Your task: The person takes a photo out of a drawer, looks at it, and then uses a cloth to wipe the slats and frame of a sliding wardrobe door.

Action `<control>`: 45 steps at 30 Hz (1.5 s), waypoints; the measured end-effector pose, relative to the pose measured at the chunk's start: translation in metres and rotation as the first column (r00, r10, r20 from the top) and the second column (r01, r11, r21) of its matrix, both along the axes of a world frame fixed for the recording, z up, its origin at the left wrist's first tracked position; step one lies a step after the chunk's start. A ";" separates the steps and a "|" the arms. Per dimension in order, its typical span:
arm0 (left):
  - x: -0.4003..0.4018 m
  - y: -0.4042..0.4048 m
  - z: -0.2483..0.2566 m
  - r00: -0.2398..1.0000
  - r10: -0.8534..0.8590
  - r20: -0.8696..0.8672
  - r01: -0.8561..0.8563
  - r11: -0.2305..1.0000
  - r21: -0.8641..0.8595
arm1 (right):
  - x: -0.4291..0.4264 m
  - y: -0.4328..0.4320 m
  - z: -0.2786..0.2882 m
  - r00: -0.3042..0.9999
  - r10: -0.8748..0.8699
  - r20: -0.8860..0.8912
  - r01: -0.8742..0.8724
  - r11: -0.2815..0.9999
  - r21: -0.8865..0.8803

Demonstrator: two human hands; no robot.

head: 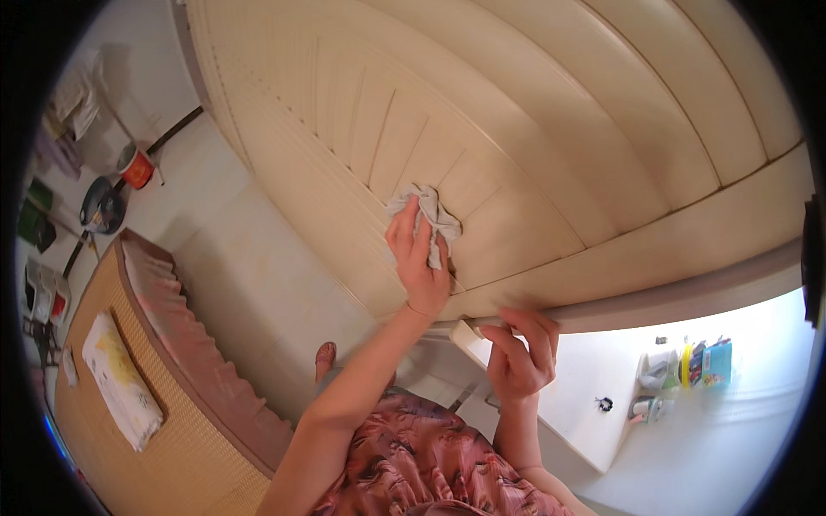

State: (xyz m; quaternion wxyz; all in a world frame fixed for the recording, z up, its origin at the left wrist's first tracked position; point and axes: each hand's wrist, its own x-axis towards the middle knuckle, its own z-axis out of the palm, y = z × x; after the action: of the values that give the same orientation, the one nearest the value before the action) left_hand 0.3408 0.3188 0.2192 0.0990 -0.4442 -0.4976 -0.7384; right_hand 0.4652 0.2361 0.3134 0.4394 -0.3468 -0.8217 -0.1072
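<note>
A cream panelled wooden headboard or door-like surface with grooves fills the upper middle of the view; which of the two it is, I cannot tell. My left hand presses a crumpled light grey cloth against its grooved part, fingers spread over the cloth. To the right and lower, my right hand is raised beside the panel's edge, its fingers bent and partly blurred, with nothing visible in them.
A bed with a woven mat and a patterned pillow stands at the left. Behind it are a red bucket and a dark bin. At the lower right, a white tabletop holds containers and a black beaded band.
</note>
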 end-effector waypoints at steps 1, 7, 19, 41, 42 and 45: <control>0.009 -0.006 0.003 0.998 0.007 0.063 -0.003 0.997 -0.074 | 0.002 0.002 -0.002 0.999 0.043 0.011 -0.043 0.999 0.009; 0.045 -0.014 0.061 0.986 -0.121 -0.115 0.139 0.977 0.163 | 0.013 0.003 -0.002 0.988 0.151 -0.011 -0.151 0.988 -0.012; 0.048 -0.043 -0.012 0.942 -0.259 0.213 0.271 0.962 -0.024 | 0.021 -0.004 -0.009 0.976 0.216 0.030 -0.214 0.975 -0.057; 0.061 -0.066 -0.059 0.841 -0.380 0.385 0.453 0.883 -0.118 | -0.032 0.010 -0.027 0.960 0.061 0.272 0.020 0.958 -0.286; 0.057 -0.064 -0.062 0.831 -0.401 0.386 0.471 0.876 -0.104 | -0.033 0.012 -0.027 0.959 0.039 0.279 0.041 0.961 -0.274; 0.029 -0.031 -0.079 0.903 -0.252 0.347 0.314 0.940 -0.134 | -0.038 0.018 -0.027 0.923 0.076 0.377 0.008 0.976 -0.217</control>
State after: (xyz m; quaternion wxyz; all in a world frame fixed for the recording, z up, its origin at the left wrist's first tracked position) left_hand 0.3703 0.2873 0.1400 -0.1351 -0.3914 -0.5041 -0.7579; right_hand 0.4271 0.2541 0.2867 0.2322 -0.3501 -0.9043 -0.0760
